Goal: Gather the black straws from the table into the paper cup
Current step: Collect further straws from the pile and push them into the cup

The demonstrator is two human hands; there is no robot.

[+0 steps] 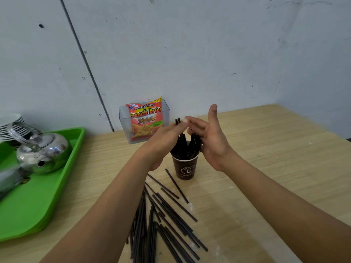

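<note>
**Two grips meet over the cup (184,168)**

And there it is, mid-scene: the cup stands upright on the bench (266,168), dark brown paper with a pale coffee-cup print on its side. It's well packed. A bunch of straws (188,147) stands in it, splaying into two clumps above the rim.

The left grip (165,137) comes across from the left, back of the hand up, fingers stretched toward the straw tops and blurred. Two straw ends poke up just past its fingertips, taller than the rest of the bunch. Pinching them, or only touching? Can't tell from this angle.

The right grip (212,141) is released: palm facing left, thumb pointing up, fingers straight and set against the right side of the bunch. Its fingertips meet those of the left grip above the cup.

Plenty yet to collect, though. Loose straws (167,221) lie flat on the bench on the near side of the cup. The closest sit just beside its base, many cross one another, and the heap runs off the near edge of view.

Far behind the cup, against the wall (190,54), a clear box (166,118) holds a red-and-yellow French Fries bag (146,118). Off to the left, a green tray (38,205) carries a shiny kettle (41,150), with stacked saucers (11,126) just beyond it.
</note>
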